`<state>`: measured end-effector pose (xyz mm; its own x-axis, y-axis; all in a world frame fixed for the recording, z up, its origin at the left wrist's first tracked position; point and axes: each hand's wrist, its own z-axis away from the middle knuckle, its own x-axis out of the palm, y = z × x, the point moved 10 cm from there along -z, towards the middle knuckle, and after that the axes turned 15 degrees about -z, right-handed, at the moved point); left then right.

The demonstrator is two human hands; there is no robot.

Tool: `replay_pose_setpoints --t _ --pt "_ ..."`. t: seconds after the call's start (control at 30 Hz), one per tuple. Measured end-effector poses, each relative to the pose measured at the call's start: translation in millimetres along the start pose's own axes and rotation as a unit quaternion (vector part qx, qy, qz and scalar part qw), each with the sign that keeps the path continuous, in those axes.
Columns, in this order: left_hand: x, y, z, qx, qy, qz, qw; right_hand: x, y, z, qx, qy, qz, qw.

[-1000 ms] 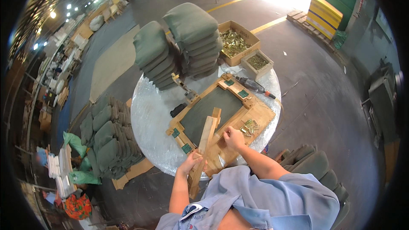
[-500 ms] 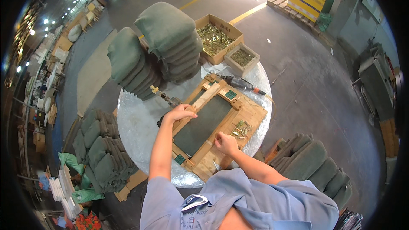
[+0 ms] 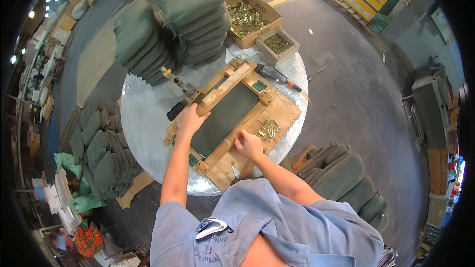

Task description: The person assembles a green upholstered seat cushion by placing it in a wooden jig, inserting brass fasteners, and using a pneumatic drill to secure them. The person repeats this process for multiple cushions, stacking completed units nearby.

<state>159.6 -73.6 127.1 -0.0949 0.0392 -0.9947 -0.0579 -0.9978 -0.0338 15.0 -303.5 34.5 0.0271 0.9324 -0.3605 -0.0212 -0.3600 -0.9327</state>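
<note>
Take the round, plastic-wrapped table (image 3: pixel 146 143) as a dial, six o'clock at the blue shirt (image 3: pixel 247 210) leaning in. From where I stand, the wooden frame (image 3: pixel 249 120) sits slantwise just right of the dial's middle, on a pale wooden board (image 3: pixel 285 112), with a dark green panel (image 3: pixel 222 116) lying inside it. The left hand (image 3: pixel 189 119) is at nine o'clock — thumb and fingers closed on the near end of a wooden bar (image 3: pixel 227 86), which runs along the panel's left long side toward one. The right hand (image 3: pixel 250 145) is at four o'clock by the frame's near rail, fingers curled together like a loose fist; I can't tell whether anything is tucked inside. Just beside it, at three, a little heap of brass-coloured fasteners (image 3: pixel 268 129) lies on the board. A power tool (image 3: pixel 277 76) rests at two, and past it stand a small box (image 3: pixel 282 59) at one and a bigger carton (image 3: pixel 262 33) nearer twelve, both loaded with metal pieces. A clamp-like fitting (image 3: pixel 187 89) juts toward ten. Two stacks of green cushions (image 3: pixel 190 20) rise around eleven — more cushions are piled off the table at eight and four
</note>
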Motion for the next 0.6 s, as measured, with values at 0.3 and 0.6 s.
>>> replay_pose_setpoints --t 0.3,0.6 --pt "-29 -11 0 0.018 0.017 0.014 1.0 0 3 -3 -0.022 0.014 -0.002 1.0" --pt "-11 -20 22 0.036 -0.024 0.004 0.999 4 5 5 -0.001 0.009 0.016 1.0"
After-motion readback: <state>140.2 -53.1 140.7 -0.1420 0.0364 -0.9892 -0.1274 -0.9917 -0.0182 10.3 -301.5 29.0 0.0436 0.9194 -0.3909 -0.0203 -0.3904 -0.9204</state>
